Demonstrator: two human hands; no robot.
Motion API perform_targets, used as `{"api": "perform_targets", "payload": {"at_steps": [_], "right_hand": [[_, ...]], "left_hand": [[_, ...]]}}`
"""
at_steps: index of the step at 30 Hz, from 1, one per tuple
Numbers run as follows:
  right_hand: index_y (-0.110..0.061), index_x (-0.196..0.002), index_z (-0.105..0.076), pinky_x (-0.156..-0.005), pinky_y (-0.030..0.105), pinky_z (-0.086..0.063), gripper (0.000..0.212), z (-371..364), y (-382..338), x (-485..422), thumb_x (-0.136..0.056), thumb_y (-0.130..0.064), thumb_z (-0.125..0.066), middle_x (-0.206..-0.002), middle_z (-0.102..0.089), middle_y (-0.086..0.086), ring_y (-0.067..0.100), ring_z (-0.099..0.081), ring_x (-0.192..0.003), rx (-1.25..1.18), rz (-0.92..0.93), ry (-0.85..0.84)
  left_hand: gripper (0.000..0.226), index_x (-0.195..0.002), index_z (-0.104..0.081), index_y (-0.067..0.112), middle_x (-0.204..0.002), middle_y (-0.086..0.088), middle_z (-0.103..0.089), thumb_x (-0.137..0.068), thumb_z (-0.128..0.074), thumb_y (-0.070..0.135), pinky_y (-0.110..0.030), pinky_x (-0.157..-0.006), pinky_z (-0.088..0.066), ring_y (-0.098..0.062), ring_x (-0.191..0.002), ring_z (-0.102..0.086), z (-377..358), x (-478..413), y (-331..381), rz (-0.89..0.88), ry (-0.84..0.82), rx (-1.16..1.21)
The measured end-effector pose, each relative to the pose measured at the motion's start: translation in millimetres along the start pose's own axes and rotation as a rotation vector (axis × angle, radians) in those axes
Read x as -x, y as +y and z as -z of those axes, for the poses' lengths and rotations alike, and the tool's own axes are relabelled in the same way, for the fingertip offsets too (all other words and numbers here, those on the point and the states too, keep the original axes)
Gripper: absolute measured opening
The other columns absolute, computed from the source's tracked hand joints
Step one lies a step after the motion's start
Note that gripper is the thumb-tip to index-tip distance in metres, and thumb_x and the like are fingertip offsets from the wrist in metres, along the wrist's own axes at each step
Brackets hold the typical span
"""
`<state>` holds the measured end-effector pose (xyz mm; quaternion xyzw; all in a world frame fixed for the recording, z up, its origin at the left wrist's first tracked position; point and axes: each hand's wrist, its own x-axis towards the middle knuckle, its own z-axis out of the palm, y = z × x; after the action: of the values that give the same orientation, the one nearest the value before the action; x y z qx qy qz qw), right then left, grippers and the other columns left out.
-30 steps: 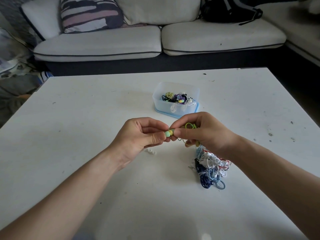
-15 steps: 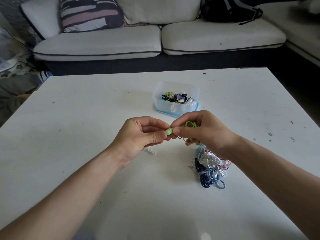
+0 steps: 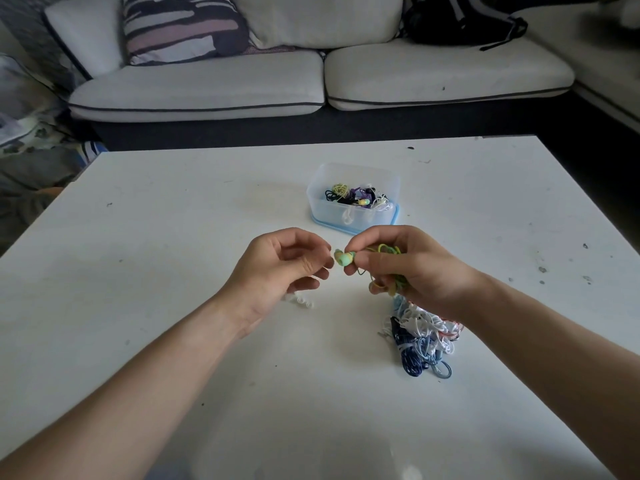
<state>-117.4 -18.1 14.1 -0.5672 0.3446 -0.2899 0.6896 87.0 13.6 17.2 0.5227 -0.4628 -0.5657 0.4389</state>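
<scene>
Mostly mint-green earbud [image 3: 344, 259], coiled yellow-green cord [image 3: 388, 250]

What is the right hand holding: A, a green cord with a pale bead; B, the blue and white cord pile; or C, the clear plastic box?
A: the right hand grips the green cord, its bead poking out; the box and the pile lie on the table.

white table [image 3: 173, 271] | clear box [image 3: 332, 216] | cord pile [image 3: 419, 337] | small white bits [image 3: 301, 301]
</scene>
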Motion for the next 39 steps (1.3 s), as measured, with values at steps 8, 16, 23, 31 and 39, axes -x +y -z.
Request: {"api": "perform_targets", "payload": {"at_steps": [8,16,23,31,39], "right_hand": [[-0.020,-0.079,-0.075,-0.067,0.030,-0.041,0.015,0,0,-1,-0.081,-0.013,-0.062,-0.078,-0.066,0.004,0.009,-0.043,-0.054,-0.174,-0.063,-0.056],[-0.019,-0.074,-0.068,-0.065,0.030,-0.041,0.007,-5,5,-4,-0.078,-0.016,-0.064,-0.074,-0.059,0.001,0.014,-0.042,-0.059,-0.410,-0.154,0.044],[-0.017,-0.101,-0.069,-0.067,0.032,-0.046,0.031,-5,10,-4,-0.070,-0.011,-0.067,-0.081,-0.055,0.004,0.017,-0.049,-0.065,-0.535,-0.165,-0.020],[-0.012,-0.081,-0.057,-0.059,0.026,-0.049,0.020,-19,15,-8,-0.084,0.005,-0.067,-0.072,-0.050,0.006,0.014,-0.049,-0.057,-0.353,-0.101,0.178],[-0.006,-0.090,-0.071,-0.058,0.027,-0.050,0.004,-21,13,-6,-0.090,-0.003,-0.067,-0.079,-0.065,0.011,0.013,-0.050,-0.053,-0.126,-0.056,0.241]], "left_hand": [[0.019,-0.108,-0.069,0.009,-0.102,-0.018,-0.072,-0.093,-0.057,0.006,-0.022,-0.069,-0.053,-0.022,-0.090,-0.069,-5,-1,-6,0.085,-0.068,0.059],[0.020,-0.097,-0.068,0.007,-0.086,-0.008,-0.072,-0.079,-0.062,0.001,-0.020,-0.068,-0.056,-0.015,-0.075,-0.070,-7,-1,-5,0.121,-0.111,0.271],[0.015,-0.089,-0.067,0.007,-0.076,-0.008,-0.070,-0.086,-0.060,-0.006,-0.019,-0.065,-0.056,-0.015,-0.071,-0.070,-8,-1,-6,0.119,-0.012,0.266],[0.011,-0.090,-0.068,0.006,-0.077,-0.008,-0.071,-0.087,-0.062,-0.003,-0.020,-0.067,-0.057,-0.015,-0.071,-0.069,-11,1,-7,0.140,0.057,0.234],[0.010,-0.089,-0.068,0.009,-0.076,-0.008,-0.071,-0.083,-0.069,0.001,-0.020,-0.065,-0.056,-0.015,-0.071,-0.070,-10,-2,-9,0.115,0.107,0.155]]}}
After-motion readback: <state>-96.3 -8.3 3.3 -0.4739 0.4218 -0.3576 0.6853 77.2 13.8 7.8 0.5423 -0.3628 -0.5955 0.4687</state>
